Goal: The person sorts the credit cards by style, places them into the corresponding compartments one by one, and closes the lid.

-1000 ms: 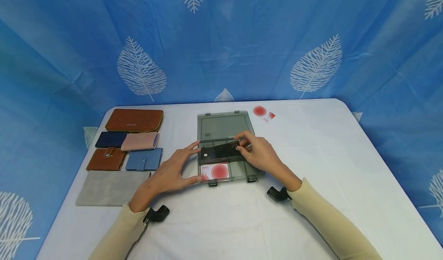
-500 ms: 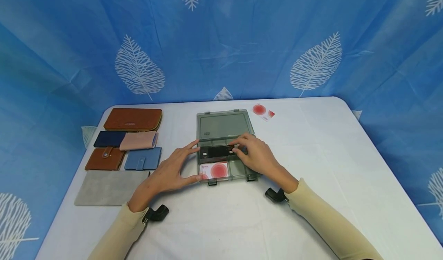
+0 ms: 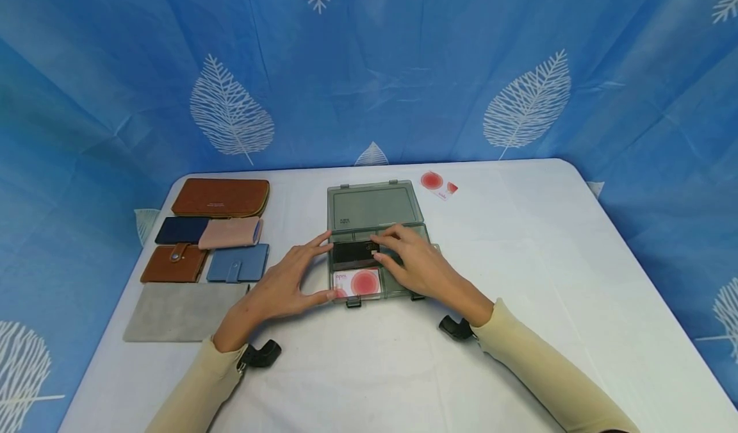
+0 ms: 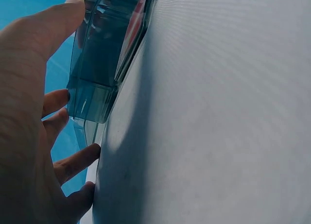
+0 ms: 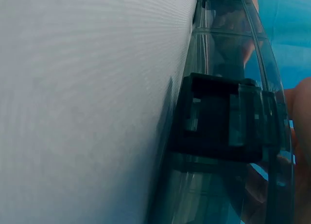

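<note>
A see-through grey-green compartment box point(image 3: 377, 205) lies with its lid folded back on the white table. In its left middle compartment is a black card point(image 3: 348, 252) with a small chip and lettering. My right hand point(image 3: 421, 263) reaches over the box and pinches that card's right end between thumb and fingers. A white card with a red disc point(image 3: 357, 283) lies in the front left compartment. My left hand point(image 3: 282, 285) is spread along the box's left side, thumb and fingertips touching its edge. In the left wrist view, the thumb point(image 4: 63, 17) rests on the rim.
Left of the box lie a brown zip wallet point(image 3: 221, 197), a navy wallet point(image 3: 181, 230), a pink one point(image 3: 230, 232), a brown snap wallet point(image 3: 173, 264), a blue one point(image 3: 238, 263) and a grey pouch point(image 3: 183, 312). Another red-disc card point(image 3: 439, 185) lies behind, to the right.
The black card has gone from tilted across the box to lying lower inside the left middle compartment. My right hand has moved left with it. The left hand has stayed in place.
</note>
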Action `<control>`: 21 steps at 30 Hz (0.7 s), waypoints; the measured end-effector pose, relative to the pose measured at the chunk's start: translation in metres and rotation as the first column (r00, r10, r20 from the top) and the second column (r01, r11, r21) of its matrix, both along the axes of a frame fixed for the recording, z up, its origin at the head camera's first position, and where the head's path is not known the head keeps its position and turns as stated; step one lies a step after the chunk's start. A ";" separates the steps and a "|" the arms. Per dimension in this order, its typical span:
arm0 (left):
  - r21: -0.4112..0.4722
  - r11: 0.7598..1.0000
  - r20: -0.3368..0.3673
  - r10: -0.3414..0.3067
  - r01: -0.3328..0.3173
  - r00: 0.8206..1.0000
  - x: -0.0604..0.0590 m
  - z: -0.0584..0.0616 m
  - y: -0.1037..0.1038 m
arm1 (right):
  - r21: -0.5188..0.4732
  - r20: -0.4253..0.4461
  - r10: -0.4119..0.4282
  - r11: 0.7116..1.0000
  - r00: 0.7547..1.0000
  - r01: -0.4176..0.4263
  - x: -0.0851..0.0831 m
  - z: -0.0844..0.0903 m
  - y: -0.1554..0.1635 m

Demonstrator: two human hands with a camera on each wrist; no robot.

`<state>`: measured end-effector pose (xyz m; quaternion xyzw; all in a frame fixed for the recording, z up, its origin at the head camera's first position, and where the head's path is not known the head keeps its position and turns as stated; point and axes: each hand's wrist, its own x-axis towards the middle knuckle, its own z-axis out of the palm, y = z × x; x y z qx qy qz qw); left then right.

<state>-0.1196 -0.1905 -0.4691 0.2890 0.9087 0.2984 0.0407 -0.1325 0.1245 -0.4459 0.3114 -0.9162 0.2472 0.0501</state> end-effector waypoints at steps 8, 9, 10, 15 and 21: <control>-0.003 1.000 -0.005 0.003 -0.003 1.000 0.000 -0.001 0.000 | 0.058 0.040 0.042 0.997 0.998 -0.044 0.001 -0.001 0.000; -0.001 1.000 -0.005 0.003 -0.003 1.000 0.000 -0.001 0.000 | 0.072 0.050 0.046 0.996 0.998 -0.049 0.001 -0.001 0.000; 0.000 1.000 -0.005 0.002 -0.002 1.000 0.001 -0.001 0.000 | 0.086 0.059 0.049 0.995 0.997 -0.054 0.002 -0.001 0.000; 0.005 1.000 -0.006 0.002 -0.002 1.000 0.000 -0.002 0.000 | 0.149 0.091 0.070 0.985 0.993 -0.083 0.002 -0.001 0.001; 0.009 1.000 -0.004 -0.001 0.001 1.000 0.000 -0.001 0.001 | 0.100 0.163 0.043 0.993 0.986 -0.060 0.002 0.003 0.003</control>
